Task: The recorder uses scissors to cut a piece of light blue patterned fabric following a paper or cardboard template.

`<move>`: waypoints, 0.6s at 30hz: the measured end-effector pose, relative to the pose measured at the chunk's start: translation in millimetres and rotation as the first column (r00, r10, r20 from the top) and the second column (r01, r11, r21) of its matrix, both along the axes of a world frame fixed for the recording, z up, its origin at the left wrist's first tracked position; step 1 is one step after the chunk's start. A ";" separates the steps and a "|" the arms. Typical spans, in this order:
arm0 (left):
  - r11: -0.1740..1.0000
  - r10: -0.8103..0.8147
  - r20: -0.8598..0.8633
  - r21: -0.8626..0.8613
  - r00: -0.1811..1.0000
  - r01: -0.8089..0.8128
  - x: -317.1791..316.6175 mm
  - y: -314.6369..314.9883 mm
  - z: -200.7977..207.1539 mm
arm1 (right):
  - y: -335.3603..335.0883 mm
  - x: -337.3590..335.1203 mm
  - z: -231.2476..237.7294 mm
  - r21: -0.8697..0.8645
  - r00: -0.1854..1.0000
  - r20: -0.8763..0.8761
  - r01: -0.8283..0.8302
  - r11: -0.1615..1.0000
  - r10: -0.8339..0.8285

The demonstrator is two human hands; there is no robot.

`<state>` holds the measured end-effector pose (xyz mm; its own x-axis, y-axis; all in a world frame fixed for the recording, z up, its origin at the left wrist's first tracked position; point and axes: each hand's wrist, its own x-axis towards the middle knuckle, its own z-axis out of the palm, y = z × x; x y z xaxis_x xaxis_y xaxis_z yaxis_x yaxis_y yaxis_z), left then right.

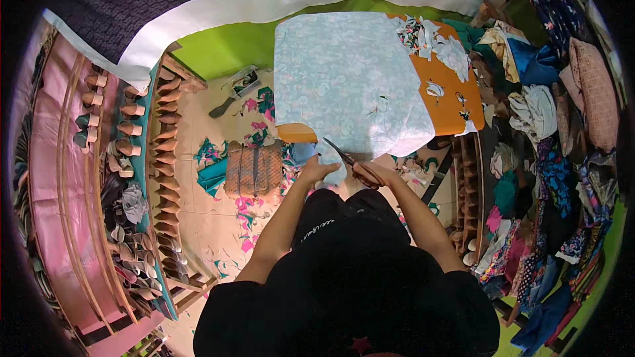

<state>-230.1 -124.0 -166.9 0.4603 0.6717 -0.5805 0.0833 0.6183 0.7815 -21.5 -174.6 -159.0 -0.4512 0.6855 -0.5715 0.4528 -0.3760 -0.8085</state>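
Observation:
My right hand [368, 173] is closed round the handles of a pair of scissors [340, 151]. The dark blades point up and to the left, over the near edge of a pale blue patterned cloth [350, 73]. That cloth lies spread across an orange table [456, 114], with its near part hanging down toward my lap. Left of the scissors, my left hand [320, 170] grips the cloth's near edge between thumb and fingers. Small cut scraps [380, 104] rest on the cloth.
Fabric scraps [436, 46] heap at the table's far right. On the floor to the left are a brown woven bag [254, 168] and pink and teal offcuts [248, 225]. Shoe lasts [167, 175] line a left rack; piled fabrics [532, 112] fill the right side.

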 end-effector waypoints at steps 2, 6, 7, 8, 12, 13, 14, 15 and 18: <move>0.998 0.052 -0.150 0.031 0.987 -0.048 2.1 1.3 8.8 | -7.8 1.3 4.2 -0.054 0.997 -0.014 0.077 0.996 -0.078; 0.992 0.111 -0.136 0.080 0.984 -0.101 -2.4 15.5 -5.8 | -20.9 -1.2 12.0 0.132 0.994 0.023 0.102 0.986 -0.106; 0.993 0.076 -0.176 0.105 0.981 -0.058 0.0 18.8 -5.6 | -25.2 -0.6 10.9 0.132 0.992 0.024 0.117 0.984 -0.121; 0.990 0.060 -0.220 0.134 0.974 -0.031 -5.0 20.5 -3.9 | -27.5 -4.7 10.9 0.143 0.991 -0.028 0.131 0.981 -0.128; 0.905 -0.008 -0.351 0.396 0.936 0.156 -4.2 32.9 -20.4 | -43.8 -7.4 2.7 -0.325 0.912 -0.155 0.317 0.891 -0.381; 0.903 -0.020 -0.354 0.395 0.935 0.169 -3.4 32.3 -17.4 | -47.7 -7.8 0.9 -0.326 0.906 -0.157 0.328 0.887 -0.393; 0.950 -0.004 -0.195 0.305 0.981 0.064 -3.4 30.6 -14.5 | -51.3 -8.4 -1.1 -0.408 0.862 -0.225 0.340 0.847 -0.455; 0.981 0.034 -0.036 0.191 0.999 -0.027 -3.6 29.0 -11.6 | -54.1 -8.5 -3.2 -0.489 0.808 -0.285 0.341 0.803 -0.516; 0.988 0.080 0.081 -0.139 0.994 -0.068 -7.2 26.5 -4.3 | -59.3 -9.6 1.5 -0.465 0.794 -0.319 0.345 0.815 -0.517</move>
<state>-237.2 -97.5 -171.2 0.4641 0.6233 -0.6294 -0.0303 0.7213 0.6920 -31.0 -233.9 -157.5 -0.4082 0.6439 -0.6471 -0.1747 -0.7508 -0.6370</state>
